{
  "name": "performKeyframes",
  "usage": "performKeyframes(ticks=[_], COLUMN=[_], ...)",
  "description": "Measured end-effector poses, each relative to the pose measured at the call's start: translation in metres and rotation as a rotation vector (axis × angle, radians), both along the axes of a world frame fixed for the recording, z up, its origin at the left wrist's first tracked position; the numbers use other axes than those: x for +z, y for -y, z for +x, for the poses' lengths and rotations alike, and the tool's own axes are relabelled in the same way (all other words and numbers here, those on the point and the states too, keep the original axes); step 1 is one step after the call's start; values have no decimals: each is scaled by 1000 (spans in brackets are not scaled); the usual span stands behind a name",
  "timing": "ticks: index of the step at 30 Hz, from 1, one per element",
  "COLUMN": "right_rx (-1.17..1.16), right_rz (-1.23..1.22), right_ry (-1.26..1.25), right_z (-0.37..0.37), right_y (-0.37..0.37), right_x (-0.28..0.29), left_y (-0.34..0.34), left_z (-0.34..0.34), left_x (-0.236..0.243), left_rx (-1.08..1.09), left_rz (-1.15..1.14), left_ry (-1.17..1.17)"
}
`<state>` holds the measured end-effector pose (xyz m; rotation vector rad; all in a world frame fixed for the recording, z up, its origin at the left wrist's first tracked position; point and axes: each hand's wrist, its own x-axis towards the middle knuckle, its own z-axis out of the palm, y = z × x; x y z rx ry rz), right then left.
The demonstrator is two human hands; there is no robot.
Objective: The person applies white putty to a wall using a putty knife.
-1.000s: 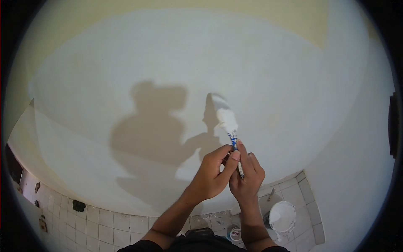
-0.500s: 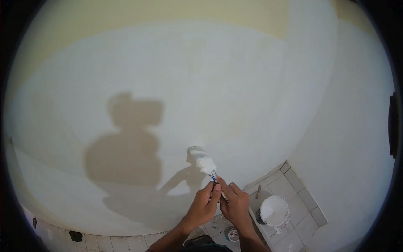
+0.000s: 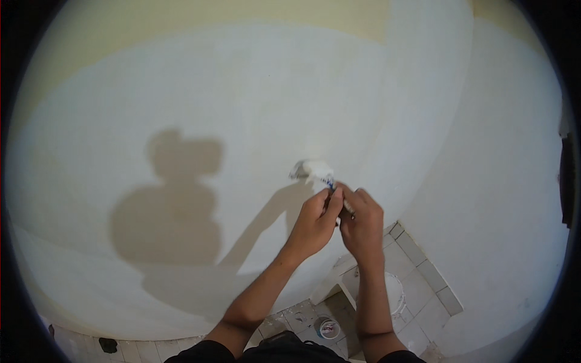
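Observation:
Both my hands close around the handle of a paint tool (image 3: 318, 169) with a thick white head and a blue-marked neck. It looks like a paintbrush, but the coating hides its exact kind. The head is at the white wall (image 3: 242, 109), beside its own shadow; whether it touches cannot be told. My left hand (image 3: 316, 221) grips from the left, thumb up along the handle. Next to it, my right hand (image 3: 365, 225) has its fingers curled around the same handle. Yellow (image 3: 339, 15) shows along the wall's upper part.
A white bucket (image 3: 395, 293) stands on floor tiles at the right, partly behind my right forearm. A small tub (image 3: 329, 328) sits on the floor between my arms. A side wall (image 3: 484, 181) rises at the right. A dark patch (image 3: 108, 345) lies at lower left.
My hands and the tool have moved up and slightly right along the wall. My forearms reach farther into view, and the right one now covers part of the bucket.

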<state>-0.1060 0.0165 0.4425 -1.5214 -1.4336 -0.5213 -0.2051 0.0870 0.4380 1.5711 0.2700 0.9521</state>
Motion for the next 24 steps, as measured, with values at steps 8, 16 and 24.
performKeyframes(ticks=[8, 16, 24], right_rx=[-41, -27, -5], right_rz=[240, 44, -250], right_ry=[42, 34, 11], right_z=[12, 6, 8], right_y=[-2, -1, 47], right_x=[23, -92, -82], left_y=[7, 6, 43], left_z=[19, 5, 7], left_x=[37, -80, -93], left_rx=[6, 179, 93], left_rz=[156, 210, -30], left_ry=[81, -136, -91])
